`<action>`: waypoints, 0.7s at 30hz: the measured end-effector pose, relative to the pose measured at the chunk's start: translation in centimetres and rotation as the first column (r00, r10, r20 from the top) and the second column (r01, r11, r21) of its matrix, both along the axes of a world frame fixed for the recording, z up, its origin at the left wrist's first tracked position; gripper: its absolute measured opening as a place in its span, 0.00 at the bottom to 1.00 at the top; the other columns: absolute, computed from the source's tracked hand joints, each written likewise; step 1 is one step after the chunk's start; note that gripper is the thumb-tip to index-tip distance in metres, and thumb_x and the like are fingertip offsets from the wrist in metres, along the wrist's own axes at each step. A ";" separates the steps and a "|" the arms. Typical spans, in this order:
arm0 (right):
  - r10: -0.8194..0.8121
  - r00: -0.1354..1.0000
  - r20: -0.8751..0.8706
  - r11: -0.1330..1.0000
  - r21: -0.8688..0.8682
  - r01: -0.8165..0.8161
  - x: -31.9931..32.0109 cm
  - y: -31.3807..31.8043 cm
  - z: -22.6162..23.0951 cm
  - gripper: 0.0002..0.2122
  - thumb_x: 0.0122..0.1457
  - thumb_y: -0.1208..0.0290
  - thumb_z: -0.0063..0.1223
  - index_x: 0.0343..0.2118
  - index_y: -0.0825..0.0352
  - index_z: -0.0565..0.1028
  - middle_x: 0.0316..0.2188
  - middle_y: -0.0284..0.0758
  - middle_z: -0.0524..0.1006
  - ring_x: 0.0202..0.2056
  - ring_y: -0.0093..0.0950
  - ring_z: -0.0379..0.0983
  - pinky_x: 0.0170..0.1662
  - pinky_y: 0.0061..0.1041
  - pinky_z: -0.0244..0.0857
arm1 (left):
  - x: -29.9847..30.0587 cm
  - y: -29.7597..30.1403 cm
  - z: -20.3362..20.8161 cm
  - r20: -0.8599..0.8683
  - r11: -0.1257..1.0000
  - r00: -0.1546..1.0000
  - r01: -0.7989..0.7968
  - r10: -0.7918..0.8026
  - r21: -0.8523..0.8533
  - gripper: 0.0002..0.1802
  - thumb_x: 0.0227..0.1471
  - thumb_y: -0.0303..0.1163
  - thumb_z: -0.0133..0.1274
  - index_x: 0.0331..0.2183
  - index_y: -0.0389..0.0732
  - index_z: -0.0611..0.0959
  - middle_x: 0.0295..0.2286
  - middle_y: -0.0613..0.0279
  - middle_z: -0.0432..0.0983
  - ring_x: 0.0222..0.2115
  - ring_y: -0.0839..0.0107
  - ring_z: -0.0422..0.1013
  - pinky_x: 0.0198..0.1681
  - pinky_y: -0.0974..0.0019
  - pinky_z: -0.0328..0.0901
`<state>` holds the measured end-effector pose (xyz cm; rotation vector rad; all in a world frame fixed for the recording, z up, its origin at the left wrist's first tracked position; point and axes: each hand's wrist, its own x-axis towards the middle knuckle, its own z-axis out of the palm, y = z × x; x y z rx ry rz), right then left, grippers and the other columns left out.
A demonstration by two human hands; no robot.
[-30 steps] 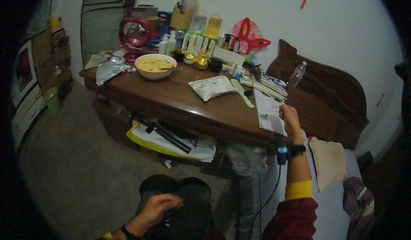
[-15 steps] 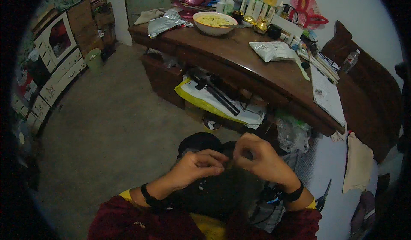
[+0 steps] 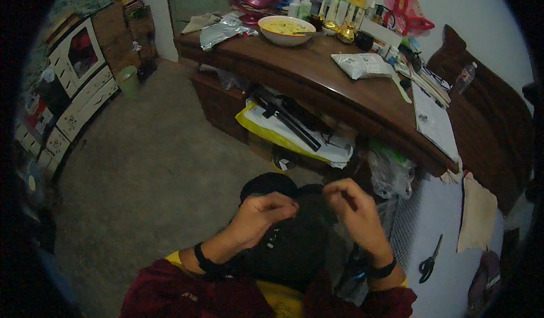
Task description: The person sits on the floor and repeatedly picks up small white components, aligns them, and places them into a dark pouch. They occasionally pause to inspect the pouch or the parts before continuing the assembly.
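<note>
My left hand (image 3: 260, 220) is raised over my lap, its fingertips pinched together. A short gap to its right, my right hand (image 3: 357, 215) is held up with thumb and forefinger curled toward each other. Anything between either hand's fingertips is too small to make out. Beneath both hands lies dark cloth (image 3: 300, 244) with small white marks, spread over my lap. A pair of black scissors (image 3: 432, 261) rests on the pale bedding (image 3: 416, 244) to the right of my right forearm.
Ahead stands a dark wooden table (image 3: 317, 71) with a bowl of yellowish food (image 3: 286, 32), a silver-white packet (image 3: 362, 66), bottles and papers (image 3: 433, 122). A lower shelf holds a black tube-like object (image 3: 297, 131). Plastic bags (image 3: 391, 173) hang near the bed; a white cabinet (image 3: 85, 100) stands left.
My hands have moved apart, the right one shifting rightward. The scissors, partly hidden by my right arm before, now show in full. The whole view has shifted slightly.
</note>
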<state>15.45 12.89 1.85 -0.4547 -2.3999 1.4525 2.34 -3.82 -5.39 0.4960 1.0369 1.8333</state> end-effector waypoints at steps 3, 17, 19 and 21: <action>0.006 0.998 -0.062 0.999 0.051 -0.003 0.6 -2.5 -2.0 0.12 0.50 0.74 0.58 0.37 0.68 0.73 0.37 0.34 0.74 0.39 0.26 0.71 0.43 0.23 0.64 | 0.1 0.1 -0.3 0.177 0.993 0.982 -0.078 0.062 0.083 0.04 0.51 0.22 0.53 0.30 0.32 0.81 0.38 0.58 0.74 0.41 0.71 0.68 0.47 0.69 0.62; -0.135 0.957 -0.257 0.988 0.034 0.148 -1.3 -5.1 -5.3 0.07 0.48 0.74 0.61 0.30 0.68 0.77 0.31 0.37 0.77 0.35 0.32 0.74 0.39 0.26 0.67 | 1.2 0.1 -0.2 0.143 0.991 0.982 -0.128 0.122 0.032 0.09 0.51 0.24 0.53 0.37 0.32 0.78 0.38 0.58 0.74 0.42 0.70 0.68 0.49 0.68 0.62; -0.186 0.958 -0.218 0.982 -0.029 0.185 -1.4 -5.3 -5.7 0.06 0.49 0.74 0.60 0.30 0.69 0.77 0.31 0.37 0.78 0.34 0.30 0.75 0.39 0.25 0.67 | 1.3 0.1 -0.2 0.125 0.991 0.983 -0.135 0.132 0.015 0.10 0.51 0.25 0.53 0.37 0.32 0.78 0.38 0.58 0.74 0.41 0.70 0.68 0.49 0.68 0.62; -0.238 0.952 -0.194 0.971 -0.084 0.225 -1.4 -5.4 -6.1 0.06 0.50 0.75 0.59 0.30 0.69 0.76 0.30 0.37 0.78 0.33 0.28 0.75 0.38 0.24 0.67 | 1.3 0.0 -0.3 0.123 0.989 0.983 -0.141 0.137 0.031 0.10 0.51 0.24 0.53 0.38 0.32 0.78 0.38 0.58 0.74 0.41 0.70 0.69 0.49 0.68 0.62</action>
